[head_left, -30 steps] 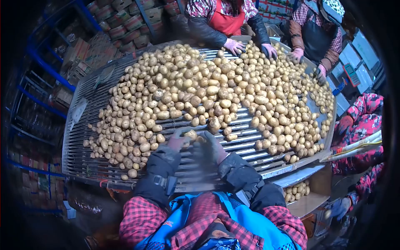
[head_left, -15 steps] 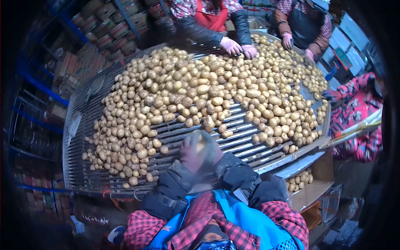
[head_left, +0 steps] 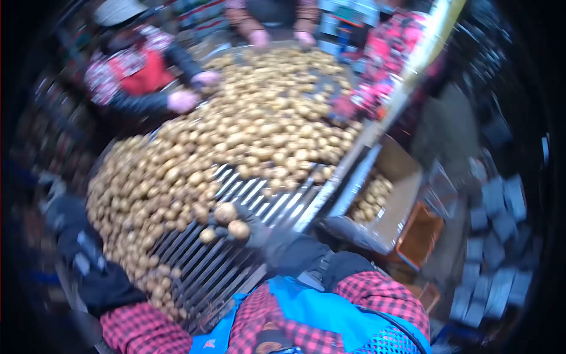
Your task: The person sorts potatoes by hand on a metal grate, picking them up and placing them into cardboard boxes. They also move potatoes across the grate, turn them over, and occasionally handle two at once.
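Note:
A heap of potatoes (head_left: 194, 153) covers much of a slatted metal sorting table (head_left: 194, 256). In front of me, low over the bare slats, my right hand (head_left: 250, 227) is in a dark glove. It is closed around a few potatoes (head_left: 239, 229), larger-looking than those in the heap; dark fingers show between them. My left arm reaches far out to the left along the heap's edge. At its end my left hand (head_left: 56, 192) is smeared by motion near the table's left rim, and its fingers cannot be made out.
Across the table, co-workers' pink-gloved hands (head_left: 184, 101) rest at the heap's far edge. Another person in a pink patterned jacket (head_left: 386, 65) stands at the right. A cardboard box (head_left: 398, 183) with potatoes and an orange crate (head_left: 420, 235) sit below the right edge.
My view has swung to the right. My hands, close together over the slats before, are now apart: the left has gone far left, while the right stays over the slats with potatoes.

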`<state>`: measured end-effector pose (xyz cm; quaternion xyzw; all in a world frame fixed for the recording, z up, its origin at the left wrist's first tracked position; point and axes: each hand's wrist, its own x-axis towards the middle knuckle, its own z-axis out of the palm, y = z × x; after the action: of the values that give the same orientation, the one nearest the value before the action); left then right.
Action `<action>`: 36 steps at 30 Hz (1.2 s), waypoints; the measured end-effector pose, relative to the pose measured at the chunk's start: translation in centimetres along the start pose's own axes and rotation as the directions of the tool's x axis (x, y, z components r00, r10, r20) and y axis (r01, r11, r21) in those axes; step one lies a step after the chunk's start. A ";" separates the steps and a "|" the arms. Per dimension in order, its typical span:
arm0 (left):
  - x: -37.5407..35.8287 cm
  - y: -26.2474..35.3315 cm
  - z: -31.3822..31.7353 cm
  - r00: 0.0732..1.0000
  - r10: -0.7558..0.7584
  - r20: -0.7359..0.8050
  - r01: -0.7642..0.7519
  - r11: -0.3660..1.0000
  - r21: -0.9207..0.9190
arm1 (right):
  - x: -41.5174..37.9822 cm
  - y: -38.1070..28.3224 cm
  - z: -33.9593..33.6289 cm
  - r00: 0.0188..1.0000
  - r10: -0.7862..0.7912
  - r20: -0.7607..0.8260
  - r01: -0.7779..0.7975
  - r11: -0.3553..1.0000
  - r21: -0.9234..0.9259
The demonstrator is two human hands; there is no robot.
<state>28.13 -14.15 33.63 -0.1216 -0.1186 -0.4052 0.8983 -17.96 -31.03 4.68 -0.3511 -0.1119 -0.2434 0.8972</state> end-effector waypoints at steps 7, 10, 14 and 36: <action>-8.8 -23.5 -1.0 0.865 0.220 0.451 -0.454 -0.043 0.890 | -8.9 -11.7 3.9 0.857 0.023 -0.515 -0.065 0.996 -0.063; -16.3 -26.1 -9.8 0.958 -0.199 0.208 -0.218 -0.028 0.976 | -11.7 -15.6 4.5 0.618 0.051 -0.785 0.072 0.990 0.121; -26.9 -26.6 -17.1 0.954 -0.271 -0.130 0.124 -0.040 0.991 | -21.2 -19.0 -0.4 0.699 -0.174 -0.694 0.041 0.978 -0.204; -28.4 -7.8 -20.8 0.965 0.261 0.014 0.252 -0.913 -0.321 | -0.5 -6.7 0.5 0.950 0.309 0.046 0.116 -0.212 -0.970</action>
<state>6.34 -5.86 6.18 -0.9530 0.2611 -0.1525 0.0171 -21.88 -34.77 8.68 -0.9522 0.0246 -0.1169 0.2813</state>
